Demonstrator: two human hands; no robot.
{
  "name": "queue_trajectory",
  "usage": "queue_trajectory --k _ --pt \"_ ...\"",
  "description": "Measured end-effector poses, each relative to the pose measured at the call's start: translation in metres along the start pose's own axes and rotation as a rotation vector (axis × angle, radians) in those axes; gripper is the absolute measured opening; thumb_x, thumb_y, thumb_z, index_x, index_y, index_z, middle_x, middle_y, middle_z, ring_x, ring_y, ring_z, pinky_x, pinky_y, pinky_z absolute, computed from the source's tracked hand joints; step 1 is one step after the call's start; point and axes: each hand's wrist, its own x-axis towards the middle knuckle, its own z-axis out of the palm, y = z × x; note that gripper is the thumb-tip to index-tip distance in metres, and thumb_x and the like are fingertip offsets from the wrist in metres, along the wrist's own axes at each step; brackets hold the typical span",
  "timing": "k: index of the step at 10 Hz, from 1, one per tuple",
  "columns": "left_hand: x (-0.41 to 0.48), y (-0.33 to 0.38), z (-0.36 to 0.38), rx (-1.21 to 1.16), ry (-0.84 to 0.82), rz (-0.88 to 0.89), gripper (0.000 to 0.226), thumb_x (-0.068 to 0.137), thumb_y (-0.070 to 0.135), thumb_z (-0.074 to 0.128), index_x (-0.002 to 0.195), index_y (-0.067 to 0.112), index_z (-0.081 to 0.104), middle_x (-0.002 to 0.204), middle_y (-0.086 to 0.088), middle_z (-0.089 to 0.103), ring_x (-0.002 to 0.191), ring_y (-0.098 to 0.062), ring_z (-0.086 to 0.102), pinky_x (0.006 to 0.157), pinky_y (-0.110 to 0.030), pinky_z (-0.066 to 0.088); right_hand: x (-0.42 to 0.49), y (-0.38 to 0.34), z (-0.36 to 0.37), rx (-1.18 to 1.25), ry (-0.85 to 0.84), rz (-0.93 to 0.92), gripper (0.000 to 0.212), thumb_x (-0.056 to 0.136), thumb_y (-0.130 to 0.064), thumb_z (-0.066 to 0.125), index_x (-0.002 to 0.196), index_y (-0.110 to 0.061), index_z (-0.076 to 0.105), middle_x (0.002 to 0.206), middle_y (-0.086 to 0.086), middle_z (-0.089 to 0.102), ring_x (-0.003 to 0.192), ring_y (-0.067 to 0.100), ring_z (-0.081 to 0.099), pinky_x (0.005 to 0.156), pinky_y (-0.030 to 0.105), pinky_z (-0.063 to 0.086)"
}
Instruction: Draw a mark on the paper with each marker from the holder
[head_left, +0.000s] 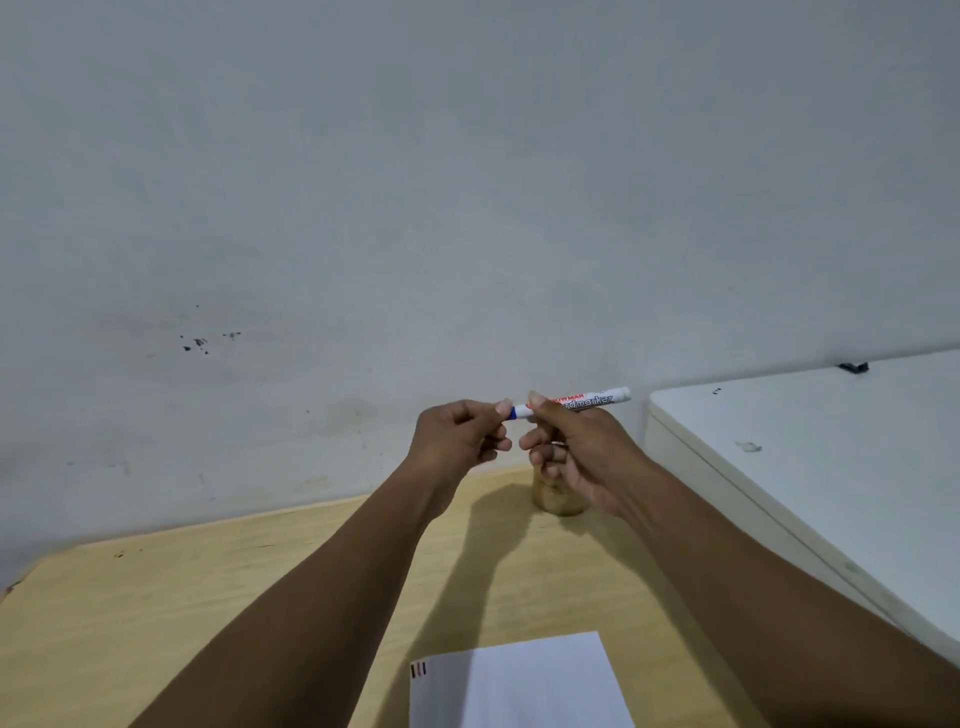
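Observation:
Both my hands are raised above the wooden table (208, 597) and hold a white marker (597, 400) level between them. My right hand (576, 452) grips its barrel. My left hand (457, 436) pinches the blue cap (513, 413) at the marker's left end. The white paper (519, 686) lies at the near edge of the table, with short dark and red marks (418, 670) at its top-left corner. A clear holder (558, 496) stands behind my right hand, mostly hidden, so its contents do not show.
A grey wall (415, 208) rises right behind the table. A white cabinet top (831, 467) stands higher at the right, with a small black object (854, 367) at its back edge.

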Motion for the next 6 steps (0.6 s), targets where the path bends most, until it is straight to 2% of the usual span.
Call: queue_trajectory --k 1,2,3,4,5,6 --pt "0.016 0.010 0.001 0.178 0.076 0.132 0.018 0.086 0.021 0.080 0.086 0.003 0.075 0.068 -0.007 0.068 0.061 -0.016 0.065 0.061 -0.028 0.053 0.015 -0.011 -0.024 -0.127 0.178 0.042 0.053 0.089 -0.058 0.065 0.094 -0.006 0.062 0.061 0.013 0.067 0.038 0.015 0.050 0.038 0.022 0.035" --pt "0.036 0.015 0.001 0.382 0.095 0.242 0.016 0.085 0.024 0.081 0.080 0.010 0.075 0.071 -0.011 0.073 0.064 -0.015 0.066 0.064 -0.034 0.056 0.023 -0.016 -0.051 -0.173 0.340 0.031 0.043 0.096 -0.046 0.062 0.094 -0.003 0.059 0.065 0.016 0.066 0.037 0.016 0.050 0.038 0.024 0.036" --pt "0.050 0.013 0.009 0.608 0.086 0.325 0.017 0.084 0.027 0.080 0.081 0.011 0.076 0.070 -0.008 0.072 0.061 -0.014 0.062 0.061 -0.031 0.053 0.028 -0.014 -0.066 -0.259 0.332 0.039 0.029 0.098 -0.032 0.062 0.090 -0.003 0.060 0.064 0.015 0.065 0.042 0.018 0.051 0.041 0.026 0.037" --pt "0.057 0.010 0.021 0.838 0.014 0.384 0.014 0.086 0.028 0.078 0.086 0.014 0.077 0.064 0.007 0.063 0.062 -0.009 0.056 0.056 -0.019 0.039 0.034 -0.007 -0.073 -0.331 0.316 0.037 0.023 0.097 -0.027 0.063 0.094 -0.004 0.065 0.064 0.013 0.067 0.045 0.019 0.054 0.040 0.025 0.038" --pt "0.059 0.005 0.032 0.927 -0.084 0.326 0.024 0.084 0.037 0.078 0.099 0.019 0.077 0.070 0.009 0.066 0.077 -0.015 0.063 0.066 -0.027 0.047 0.036 0.000 -0.074 -0.381 0.294 0.034 0.022 0.096 -0.025 0.065 0.094 -0.003 0.064 0.069 0.013 0.068 0.046 0.019 0.056 0.041 0.025 0.038" --pt "0.060 0.003 0.038 1.014 -0.104 0.295 0.043 0.084 0.050 0.075 0.118 0.024 0.070 0.083 0.007 0.068 0.089 -0.017 0.064 0.081 -0.036 0.055 0.036 0.002 -0.073 -0.450 0.285 0.020 0.027 0.095 -0.026 0.065 0.101 0.000 0.066 0.073 0.012 0.070 0.048 0.019 0.059 0.043 0.025 0.040"
